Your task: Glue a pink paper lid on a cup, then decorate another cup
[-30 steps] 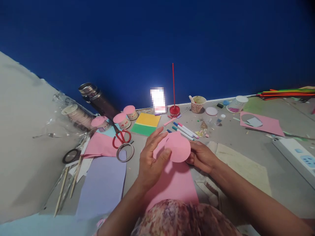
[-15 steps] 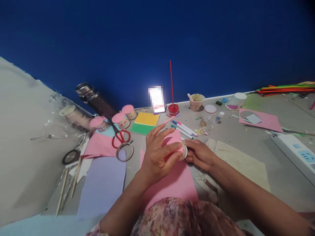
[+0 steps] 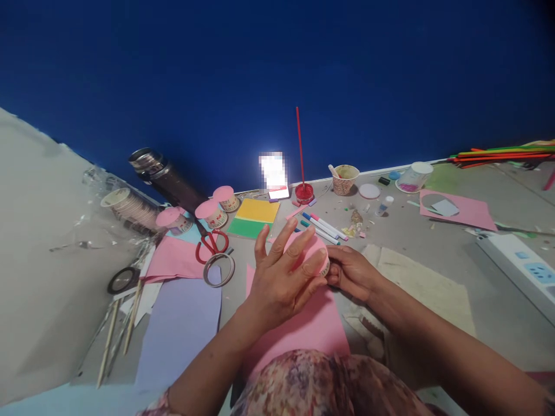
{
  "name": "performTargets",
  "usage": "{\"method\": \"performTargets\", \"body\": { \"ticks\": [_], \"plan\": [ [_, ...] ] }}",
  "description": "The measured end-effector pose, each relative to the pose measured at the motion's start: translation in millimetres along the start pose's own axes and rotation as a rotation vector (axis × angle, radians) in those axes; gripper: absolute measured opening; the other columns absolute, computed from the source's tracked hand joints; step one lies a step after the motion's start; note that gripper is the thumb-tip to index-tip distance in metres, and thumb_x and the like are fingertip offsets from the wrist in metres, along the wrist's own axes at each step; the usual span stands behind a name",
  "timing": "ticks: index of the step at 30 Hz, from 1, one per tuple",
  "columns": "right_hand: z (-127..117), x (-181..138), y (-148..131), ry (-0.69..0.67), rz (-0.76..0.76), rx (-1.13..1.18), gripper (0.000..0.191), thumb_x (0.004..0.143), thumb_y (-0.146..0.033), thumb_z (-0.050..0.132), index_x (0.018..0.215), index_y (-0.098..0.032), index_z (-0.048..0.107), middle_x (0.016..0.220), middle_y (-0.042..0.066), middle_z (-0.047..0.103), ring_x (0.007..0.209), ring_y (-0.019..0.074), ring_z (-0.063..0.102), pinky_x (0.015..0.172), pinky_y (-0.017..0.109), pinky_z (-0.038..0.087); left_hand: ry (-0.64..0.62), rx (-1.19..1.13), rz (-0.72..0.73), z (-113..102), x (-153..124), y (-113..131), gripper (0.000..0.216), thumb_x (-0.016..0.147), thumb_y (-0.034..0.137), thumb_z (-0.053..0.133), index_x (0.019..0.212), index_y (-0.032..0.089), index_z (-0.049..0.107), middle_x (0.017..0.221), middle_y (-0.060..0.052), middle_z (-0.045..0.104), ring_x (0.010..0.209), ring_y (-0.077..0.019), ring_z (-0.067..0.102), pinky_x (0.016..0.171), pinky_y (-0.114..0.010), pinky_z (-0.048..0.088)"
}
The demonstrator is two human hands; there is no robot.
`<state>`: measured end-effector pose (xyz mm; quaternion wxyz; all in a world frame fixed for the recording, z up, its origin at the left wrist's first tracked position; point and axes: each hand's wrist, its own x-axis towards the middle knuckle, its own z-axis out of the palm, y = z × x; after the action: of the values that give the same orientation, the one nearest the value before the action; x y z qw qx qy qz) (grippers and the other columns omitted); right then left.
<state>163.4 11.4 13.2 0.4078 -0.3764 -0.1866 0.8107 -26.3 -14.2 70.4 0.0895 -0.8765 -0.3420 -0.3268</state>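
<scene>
Markers (image 3: pixel 323 225) and scissors (image 3: pixel 212 244) crowd, seemingly, the far side.

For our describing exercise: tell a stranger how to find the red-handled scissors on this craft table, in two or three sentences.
Start at the dark steel flask lying against the blue wall on the left, then come toward the person past the three pink-topped paper cups. The scissors lie just in front of them, on the edge of a pink sheet, above a tape ring. Their red loop handles are the only ones here.

Small paper cup (image 3: pixel 323 263) on its side (pink-capped, mostly hidden), above pink sheet (image 3: pixel 303 329).
</scene>
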Motion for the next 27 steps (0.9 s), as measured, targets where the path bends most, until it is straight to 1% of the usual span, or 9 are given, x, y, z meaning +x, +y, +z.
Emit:
{"method": "performTargets", "body": {
  "ticks": [3, 5, 8, 10, 12, 15, 17, 23, 27],
  "plan": [
    [-1.8, 0.9, 0.7, 0.008, 0.006, 0.014, 0.036, 0.065, -0.034, 0.095, 0.071, -0.015, 0.065, 0.050, -0.007, 0.052, 0.042, 0.0031, 0.039, 0.038, 0.015, 0.037, -0.016, -0.065, -0.006, -2.2, -2.2, -3.8, 0.040, 0.098, 0.039, 0.067, 0.137, 0.028, 0.065, 0.158, -0.014, 0.058, 0.161, -0.0340, 0.033, 0.131, -0.057, 0.011],
    [-3.6, 2.1, 1.1, 0.025, 0.008, 0.029, 0.037, 0.066, -0.036, 0.094, 0.069, -0.015, 0.063, 0.049, -0.007, 0.051, 0.041, 0.0038, 0.040, 0.038, 0.015, 0.038, 0.000, -0.218, -0.072, -3.7, -7.0, -6.8, 0.063, 0.095, 0.049, 0.071, 0.153, 0.030, 0.052, 0.166, -0.016, 0.047, 0.162, -0.0361, 0.030, 0.130, -0.058, 0.015],
    [-5.3, 3.7, 1.7, 0.042, 0.022, 0.060, 0.037, 0.066, -0.035, 0.094, 0.069, -0.016, 0.063, 0.047, -0.007, 0.049, 0.041, 0.0039, 0.039, 0.038, 0.014, 0.038, 0.038, -0.575, -0.365, -1.8, -18.5, -8.2, 0.105, 0.085, 0.059, 0.080, 0.169, 0.032, 0.023, 0.175, -0.017, 0.030, 0.162, -0.0387, 0.026, 0.129, -0.059, 0.022],
    [-5.8, 4.5, 2.1, 0.040, 0.036, 0.081, 0.034, 0.066, -0.032, 0.094, 0.072, -0.015, 0.065, 0.049, -0.007, 0.050, 0.042, 0.0039, 0.040, 0.038, 0.014, 0.038, -0.006, -0.780, -0.608, 3.1, -26.2, -6.8, 0.116, 0.079, 0.053, 0.088, 0.170, 0.034, 0.018, 0.175, -0.016, 0.029, 0.162, -0.0388, 0.026, 0.130, -0.058, 0.021],
    [-6.1, 5.2, 2.6, 0.037, 0.044, 0.104, 0.031, 0.067, -0.030, 0.093, 0.076, -0.015, 0.067, 0.049, -0.007, 0.052, 0.042, 0.0041, 0.040, 0.038, 0.014, 0.039, -0.058, -0.961, -0.827, 9.5, -32.3, -5.0, 0.115, 0.074, 0.042, 0.093, 0.167, 0.034, 0.027, 0.171, -0.015, 0.036, 0.160, -0.0379, 0.029, 0.130, -0.056, 0.021],
    [-7.1, 6.7, 2.5, 0.036, 0.045, 0.135, 0.026, 0.072, -0.028, 0.089, 0.075, -0.015, 0.067, 0.047, -0.007, 0.050, 0.042, 0.0050, 0.042, 0.038, 0.014, 0.040, -0.044, -1.288, -1.129, 18.2, -38.5, -4.4, 0.089, 0.077, 0.037, 0.090, 0.154, 0.034, 0.047, 0.156, -0.014, 0.052, 0.146, -0.0361, 0.049, 0.120, -0.056, 0.040],
    [-7.9, 8.2, 2.6, 0.036, 0.044, 0.149, 0.022, 0.077, -0.025, 0.086, 0.075, -0.015, 0.067, 0.048, -0.006, 0.051, 0.042, 0.0057, 0.044, 0.039, 0.015, 0.042, -0.020, -1.393, -1.242, 22.1, -41.4, -4.7, 0.078, 0.076, 0.035, 0.089, 0.146, 0.035, 0.054, 0.149, -0.013, 0.056, 0.138, -0.0343, 0.055, 0.112, -0.055, 0.047],
    [-4.7, 12.0, 6.9, 0.034, 0.047, 0.163, 0.008, 0.092, -0.021, 0.073, 0.092, -0.013, 0.072, 0.066, 0.002, 0.067, 0.048, 0.0084, 0.055, 0.045, 0.017, 0.051, 0.034, -1.334, -1.207, 29.0, -38.9, -1.0, 0.100, 0.064, 0.030, 0.097, 0.150, 0.036, 0.047, 0.148, -0.012, 0.054, 0.143, -0.0337, 0.051, 0.114, -0.052, 0.044],
    [1.6, 14.6, -9.4, 0.022, 0.008, 0.163, 0.012, 0.098, -0.021, 0.066, 0.089, -0.015, 0.070, 0.058, -0.001, 0.061, 0.048, 0.0096, 0.055, 0.048, 0.019, 0.054, 0.090, -1.451, -1.313, 22.3, -32.7, -10.1, 0.085, 0.066, 0.032, 0.095, 0.140, 0.032, 0.053, 0.136, -0.010, 0.060, 0.128, -0.0304, 0.061, 0.101, -0.048, 0.054]
  ]
}}
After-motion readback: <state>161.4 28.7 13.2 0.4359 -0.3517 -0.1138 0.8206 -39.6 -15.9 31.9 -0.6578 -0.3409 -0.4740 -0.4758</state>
